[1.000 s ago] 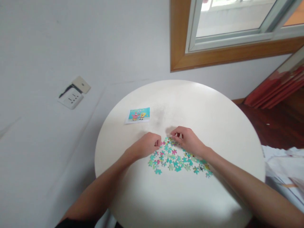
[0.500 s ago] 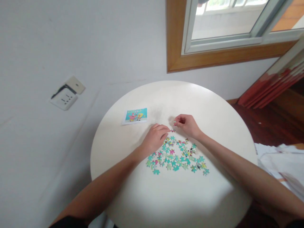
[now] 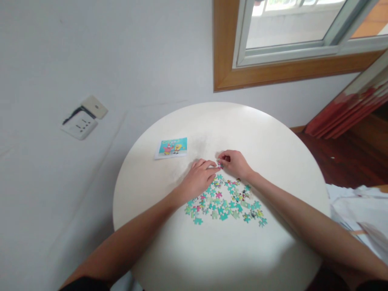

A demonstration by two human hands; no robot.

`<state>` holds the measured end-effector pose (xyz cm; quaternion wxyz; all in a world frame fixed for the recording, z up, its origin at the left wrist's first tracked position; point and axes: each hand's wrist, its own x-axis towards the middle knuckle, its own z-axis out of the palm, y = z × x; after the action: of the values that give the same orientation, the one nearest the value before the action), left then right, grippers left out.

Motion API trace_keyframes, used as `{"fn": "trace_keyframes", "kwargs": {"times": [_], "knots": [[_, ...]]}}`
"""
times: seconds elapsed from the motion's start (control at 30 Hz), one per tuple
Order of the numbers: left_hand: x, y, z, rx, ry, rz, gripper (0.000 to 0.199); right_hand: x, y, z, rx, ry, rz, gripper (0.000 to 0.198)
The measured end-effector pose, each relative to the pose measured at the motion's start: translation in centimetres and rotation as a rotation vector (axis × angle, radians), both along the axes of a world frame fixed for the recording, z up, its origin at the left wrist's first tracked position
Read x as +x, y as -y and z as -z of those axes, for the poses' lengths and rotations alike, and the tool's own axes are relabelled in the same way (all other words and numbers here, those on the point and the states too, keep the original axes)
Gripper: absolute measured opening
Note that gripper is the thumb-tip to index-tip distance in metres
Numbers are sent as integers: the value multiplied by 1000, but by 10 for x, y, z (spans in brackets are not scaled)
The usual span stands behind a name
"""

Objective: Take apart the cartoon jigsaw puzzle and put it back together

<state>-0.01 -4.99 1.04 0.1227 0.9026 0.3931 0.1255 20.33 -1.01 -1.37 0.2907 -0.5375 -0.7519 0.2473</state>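
Small jigsaw puzzle pieces, mostly teal with some pink, yellow and pale green ones, lie loose on the white round table. Above the pile, my left hand rests on the tabletop with fingers stretched out. Its index fingertip touches a small pinkish puzzle piece. My right hand pinches another puzzle piece between thumb and index finger, right at the piece by my left fingertip. Whether the two pieces are joined I cannot tell. My left hand covers some of the pile's upper left side.
A picture card with a pink and a yellow cartoon figure lies at the table's back left. A wall with a socket and a window stands behind. White papers are beside the table on the right.
My right hand has moved left and slightly down, bringing its puzzle piece against the one by my left hand. My left fingers have shifted slightly right.
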Motion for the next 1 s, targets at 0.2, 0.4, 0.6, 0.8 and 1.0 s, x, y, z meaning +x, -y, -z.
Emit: {"fn": "trace_keyframes", "kwargs": {"times": [0.2,0.4,0.6,0.8,1.0], "knots": [[2,1,0,-5,10,-14,32,-1,0,-3,53,107,26,11],[-5,-9,1,-28,118,-16,33,8,6,-7,70,11,36,10],[-27,-27,-7,-75,261,-101,25,9,22,-7,115,112,-95,18],[-42,-24,-19,-315,188,-6,14,5,8,-2,124,169,-50,17],[-44,-16,-21,-439,59,41,15,9,7,-5,117,123,-19,21]]}}
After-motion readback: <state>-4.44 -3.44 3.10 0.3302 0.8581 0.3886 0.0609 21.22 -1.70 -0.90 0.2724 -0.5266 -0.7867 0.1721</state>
